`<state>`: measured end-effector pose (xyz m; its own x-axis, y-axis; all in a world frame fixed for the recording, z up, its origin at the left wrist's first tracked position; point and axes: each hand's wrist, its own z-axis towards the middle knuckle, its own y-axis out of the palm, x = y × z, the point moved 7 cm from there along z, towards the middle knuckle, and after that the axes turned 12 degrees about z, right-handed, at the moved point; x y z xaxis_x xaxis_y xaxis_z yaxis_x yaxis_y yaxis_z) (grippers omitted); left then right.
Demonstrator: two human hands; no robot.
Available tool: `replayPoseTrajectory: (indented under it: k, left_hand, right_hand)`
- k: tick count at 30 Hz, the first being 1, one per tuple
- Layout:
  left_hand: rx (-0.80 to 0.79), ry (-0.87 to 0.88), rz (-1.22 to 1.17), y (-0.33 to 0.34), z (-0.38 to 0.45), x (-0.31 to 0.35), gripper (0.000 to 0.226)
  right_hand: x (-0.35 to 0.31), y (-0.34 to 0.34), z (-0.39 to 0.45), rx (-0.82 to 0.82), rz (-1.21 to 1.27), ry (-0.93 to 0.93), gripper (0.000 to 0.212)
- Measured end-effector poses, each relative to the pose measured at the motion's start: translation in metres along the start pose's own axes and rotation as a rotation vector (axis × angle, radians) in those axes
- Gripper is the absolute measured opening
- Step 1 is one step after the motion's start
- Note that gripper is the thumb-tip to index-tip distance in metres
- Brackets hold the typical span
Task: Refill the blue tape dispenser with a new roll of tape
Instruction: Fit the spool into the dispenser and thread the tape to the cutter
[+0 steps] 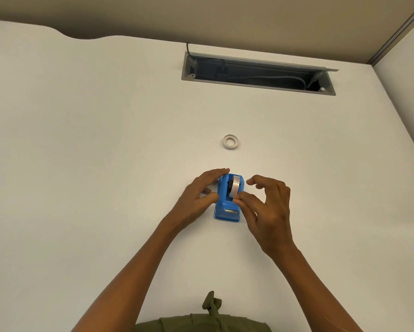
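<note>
The blue tape dispenser (227, 207) stands on the white table (81, 140), its cutter end toward me. A roll of tape (235, 186) sits upright in its cradle on a black hub. My left hand (198, 197) grips the dispenser's left side, fingers curled over the far end. Thumb and forefinger of my right hand (263, 204) pinch at the front lower edge of the roll; whether a tape end is between them I cannot tell. A second, thin white ring of tape (230, 141) lies flat on the table beyond the dispenser.
An open grey cable tray (258, 74) with dark cables is sunk into the table at the back. A partition wall (402, 92) rises at the right. My olive-green garment (210, 319) shows at the bottom edge.
</note>
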<state>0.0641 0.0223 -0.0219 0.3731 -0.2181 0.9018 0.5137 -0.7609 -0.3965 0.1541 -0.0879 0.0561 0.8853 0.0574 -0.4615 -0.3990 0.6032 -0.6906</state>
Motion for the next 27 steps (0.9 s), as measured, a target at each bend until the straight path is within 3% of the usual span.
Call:
replayPoseTrajectory:
  k: [6, 9, 12, 16, 22, 27]
  left_hand:
    - [-0.101, -0.032, 0.062, -0.006, 0.001, -0.011, 0.058]
    - [-0.198, -0.035, 0.178, -0.005, -0.002, -0.018, 0.101]
    - [-0.252, 0.013, 0.272, 0.001, -0.004, -0.017, 0.122]
    - [-0.201, 0.086, 0.372, 0.006, -0.001, -0.010, 0.116]
    - [-0.041, 0.098, 0.335, 0.003, -0.002, -0.007, 0.102]
    - [-0.019, 0.088, 0.332, 0.005, -0.002, -0.008, 0.102]
  right_hand:
    - [-0.010, -0.002, -0.006, 0.034, -0.021, -0.058, 0.015]
    - [-0.015, -0.001, -0.010, 0.031, -0.059, -0.094, 0.015]
    - [-0.017, -0.001, -0.014, 0.027, -0.095, -0.108, 0.015]
    - [-0.020, -0.003, -0.018, 0.044, -0.136, -0.130, 0.012]
    - [-0.026, -0.003, -0.025, 0.038, -0.146, -0.150, 0.015]
    - [-0.025, -0.001, -0.034, 0.019, -0.157, -0.151, 0.018]
